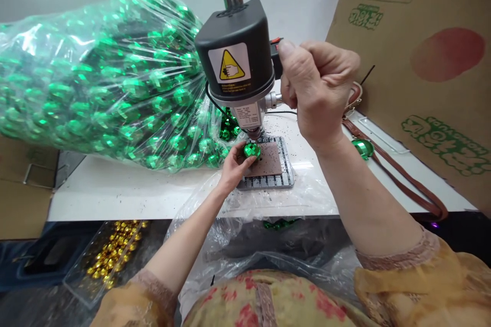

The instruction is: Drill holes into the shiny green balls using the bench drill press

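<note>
You're working under bright, even light that seems to come from overhead, with glare flaring off the clear bag of green baubles and the white bench, soft shadows beneath, and wide-angle bending at the edges.

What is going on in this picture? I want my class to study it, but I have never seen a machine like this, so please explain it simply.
The picture comes from a camera worn on a person's head, looking down at their own two hands. The dark machine on a metal column is a small bench press or drill; which one is hard to tell. It stands on a white table. The left hand holds a shiny green ball on the plate under the machine's tip. The right hand grips the lever at the machine's side. Behind lies a big clear bag of green balls. One loose ball and a brown strap lie to the right, and a tray of gold beads sits lower down.
</note>
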Demonstrator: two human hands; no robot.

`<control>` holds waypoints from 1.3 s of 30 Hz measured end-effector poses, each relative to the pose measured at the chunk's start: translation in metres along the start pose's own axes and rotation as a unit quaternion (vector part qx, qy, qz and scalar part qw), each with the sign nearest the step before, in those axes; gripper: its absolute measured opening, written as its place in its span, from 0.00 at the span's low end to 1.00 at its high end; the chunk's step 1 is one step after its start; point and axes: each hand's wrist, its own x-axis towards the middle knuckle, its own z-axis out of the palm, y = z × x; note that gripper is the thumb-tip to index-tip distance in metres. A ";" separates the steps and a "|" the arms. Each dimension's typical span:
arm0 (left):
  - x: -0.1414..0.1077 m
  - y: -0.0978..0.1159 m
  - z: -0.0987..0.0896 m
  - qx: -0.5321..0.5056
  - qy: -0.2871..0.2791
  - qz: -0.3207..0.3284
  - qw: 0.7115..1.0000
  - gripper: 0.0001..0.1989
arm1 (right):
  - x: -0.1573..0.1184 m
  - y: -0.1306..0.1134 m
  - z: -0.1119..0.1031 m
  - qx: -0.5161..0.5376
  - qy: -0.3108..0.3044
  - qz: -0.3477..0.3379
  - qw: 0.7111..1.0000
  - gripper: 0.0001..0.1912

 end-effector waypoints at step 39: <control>-0.016 -0.005 0.031 0.093 0.022 0.071 0.993 0.24 | -0.025 -0.007 -0.003 0.066 0.040 -0.058 0.995 0.27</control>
